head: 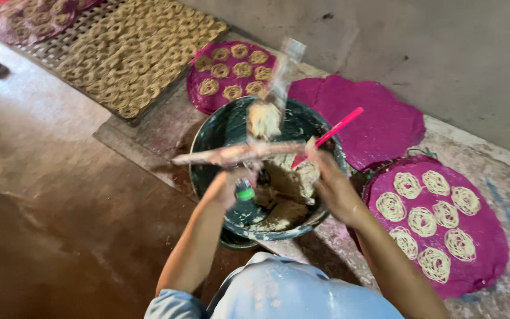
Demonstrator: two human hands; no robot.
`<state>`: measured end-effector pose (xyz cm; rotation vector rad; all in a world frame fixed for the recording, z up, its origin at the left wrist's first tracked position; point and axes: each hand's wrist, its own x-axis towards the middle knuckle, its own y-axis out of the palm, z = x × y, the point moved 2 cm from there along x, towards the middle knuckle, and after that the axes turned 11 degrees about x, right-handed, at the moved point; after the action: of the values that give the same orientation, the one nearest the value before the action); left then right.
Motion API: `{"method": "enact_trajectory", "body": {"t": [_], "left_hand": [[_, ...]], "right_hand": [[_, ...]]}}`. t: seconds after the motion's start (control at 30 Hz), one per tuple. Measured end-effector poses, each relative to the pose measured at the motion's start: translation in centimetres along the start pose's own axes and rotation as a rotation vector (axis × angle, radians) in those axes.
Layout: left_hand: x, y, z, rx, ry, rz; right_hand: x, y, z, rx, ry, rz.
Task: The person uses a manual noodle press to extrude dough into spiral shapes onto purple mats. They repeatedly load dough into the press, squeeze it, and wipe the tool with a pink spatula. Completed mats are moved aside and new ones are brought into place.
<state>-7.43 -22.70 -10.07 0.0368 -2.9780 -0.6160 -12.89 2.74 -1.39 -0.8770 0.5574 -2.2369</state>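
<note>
A dark round basin (208, 139) holding pale dough (278, 204) sits on the floor in front of me. My left hand (226, 188) grips a long dough press (237, 153) held level over the basin, with a green cap (244, 192) under my fingers. My right hand (329, 180) holds a pink stick (337, 130) whose lower end pokes into the dough. A lump of dough (264, 119) hangs on a clear sheet (287, 62) above the basin.
Magenta cloth mats lie around: one with several dough spirals (479, 260) at right, a bare one (379, 118) behind the basin, another with spirals (199, 94) farther back. A large tray (134, 50) full of spirals sits at back left. A grey wall (444, 47) runs behind.
</note>
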Motion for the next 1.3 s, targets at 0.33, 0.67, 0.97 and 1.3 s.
{"method": "enact_trajectory", "body": {"t": [0.33,0.67,0.97,1.3], "left_hand": [[-3.5,14.4,2.3,0.306,-0.061,0.455],[-5.4,24.3,0.5,0.97,0.086,0.659],[-2.2,31.1,4.3,0.403,0.053,0.833],[-1.9,32.2,16.9,0.874,0.255,-0.03]], "right_hand": [[-4.3,-9.4,5.0,1.077,-0.12,-0.33],[-15.7,-12.5,9.4,-0.146,-0.384,-0.044],[-26.2,-18.6,4.0,0.598,0.555,0.186],[-41.0,-19.8,0.1,0.959,0.743,-0.429]]}}
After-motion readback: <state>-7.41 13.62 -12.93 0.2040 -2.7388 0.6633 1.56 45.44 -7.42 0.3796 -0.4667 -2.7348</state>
